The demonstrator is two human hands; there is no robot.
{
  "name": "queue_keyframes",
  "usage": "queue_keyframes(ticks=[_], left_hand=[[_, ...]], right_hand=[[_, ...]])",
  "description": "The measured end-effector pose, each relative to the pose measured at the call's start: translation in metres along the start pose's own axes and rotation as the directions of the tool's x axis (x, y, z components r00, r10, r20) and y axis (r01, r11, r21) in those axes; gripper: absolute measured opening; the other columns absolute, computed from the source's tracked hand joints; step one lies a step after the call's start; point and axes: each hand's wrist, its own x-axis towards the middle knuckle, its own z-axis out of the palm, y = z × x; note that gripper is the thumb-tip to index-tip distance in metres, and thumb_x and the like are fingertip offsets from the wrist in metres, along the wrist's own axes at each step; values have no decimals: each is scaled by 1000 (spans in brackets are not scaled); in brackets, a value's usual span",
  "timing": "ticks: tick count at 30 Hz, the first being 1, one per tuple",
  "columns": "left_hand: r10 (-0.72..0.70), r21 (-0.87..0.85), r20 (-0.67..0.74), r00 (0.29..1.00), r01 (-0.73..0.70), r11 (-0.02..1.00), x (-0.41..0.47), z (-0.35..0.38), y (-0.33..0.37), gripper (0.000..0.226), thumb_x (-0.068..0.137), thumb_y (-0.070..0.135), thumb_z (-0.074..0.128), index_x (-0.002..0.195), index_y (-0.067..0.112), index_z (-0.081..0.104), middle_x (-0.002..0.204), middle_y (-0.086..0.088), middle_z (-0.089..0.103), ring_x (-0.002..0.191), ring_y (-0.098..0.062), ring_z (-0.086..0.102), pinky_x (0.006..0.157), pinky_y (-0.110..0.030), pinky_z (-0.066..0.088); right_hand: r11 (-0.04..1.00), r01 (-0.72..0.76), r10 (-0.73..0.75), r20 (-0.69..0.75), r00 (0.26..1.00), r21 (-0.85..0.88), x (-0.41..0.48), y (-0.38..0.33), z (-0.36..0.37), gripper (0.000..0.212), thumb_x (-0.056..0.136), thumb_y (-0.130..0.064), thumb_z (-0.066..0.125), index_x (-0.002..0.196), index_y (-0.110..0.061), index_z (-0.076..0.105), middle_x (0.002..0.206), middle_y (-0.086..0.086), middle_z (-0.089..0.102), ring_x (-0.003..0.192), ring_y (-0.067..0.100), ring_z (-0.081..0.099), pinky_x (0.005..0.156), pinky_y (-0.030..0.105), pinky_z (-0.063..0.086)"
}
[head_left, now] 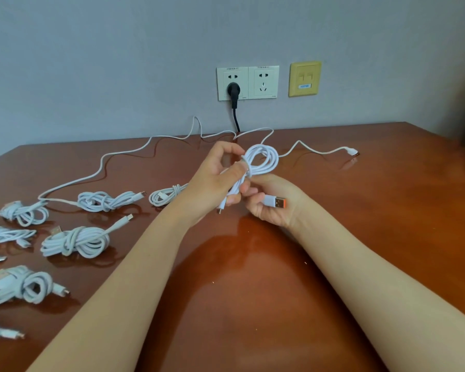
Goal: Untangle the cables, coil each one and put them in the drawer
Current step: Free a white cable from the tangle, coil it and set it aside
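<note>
White looped cable [273, 162] aloft; coiled white cables [75, 241] at left

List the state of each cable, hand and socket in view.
Held cable: looped, off the table.
Left hand: pinches the held cable.
Right hand: holds its USB end.
Long cable: uncoiled on the table.
Coiled bundles: tied, lying at left.
Left socket: black plug inserted.
Right socket: empty.
</note>
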Motion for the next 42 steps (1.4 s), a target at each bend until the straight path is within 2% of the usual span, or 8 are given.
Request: queue_keyframes(ticks=[11,17,21,23,25,28,34,42], left_hand=[[2,46,-82,997,2,999,4,3,-3,14,93,12,54,89,17,41,57,-3,49,40,-4,48,36,-15,32],[50,202,-163,985,-16,979,8,-6,-6,19,92,19,58,87,23,40,57,2,55,44,-1,52,43,-15,38],[77,329,-235,969,5,944,10,-15,-11,20,92,26,57,84,26,39,60,2,57,45,-8,47,48,-21,41],[77,389,-253,964,28,921,10,-16,-14,22,91,27,58,82,26,37,61,2,58,48,-12,45,50,-24,41],[88,442,-265,960,39,896,11,-16,-17,25,92,27,57,80,26,35,61,2,57,46,-12,44,46,-19,39],[54,411,-294,954,75,909,11,-22,-16,26,93,27,55,80,26,32,64,1,57,43,-9,42,42,-15,37],[-45,400,-194,980,121,908,11,-24,-17,21,96,29,49,87,24,31,75,2,60,55,-13,45,58,-29,43],[-26,338,-155,988,78,938,8,-10,-17,22,98,24,47,103,14,28,74,4,46,39,-1,41,36,-13,33]], right_hand=[[943,70,-84,-29,996,-324,-19,-8,8,18,96,-6,45,81,-10,55,47,-2,52,35,2,38,30,8,28],[801,124,-171,-27,985,-586,-24,-14,12,22,92,-1,51,73,-7,61,62,2,55,44,5,46,36,11,34],[523,144,-105,104,989,-840,-32,-20,14,15,89,-6,53,87,-15,64,74,-6,64,49,3,50,42,13,38],[262,165,-170,123,978,-951,-34,-19,18,16,89,-7,51,91,-16,65,74,-7,65,45,3,50,42,13,37],[127,170,-308,124,943,-977,-33,-18,21,17,86,-7,54,85,-14,69,67,-8,66,41,2,50,39,11,36],[252,238,-448,104,888,-938,-36,-21,21,14,80,-6,62,76,-16,70,65,-7,67,47,1,51,42,14,40],[584,361,-408,122,905,-728,-37,-23,15,19,86,4,54,81,-13,63,76,6,70,64,8,62,60,20,54],[897,399,-408,-6,913,-192,-25,-17,7,14,95,-6,47,84,-7,56,62,2,64,54,7,59,60,18,54]])
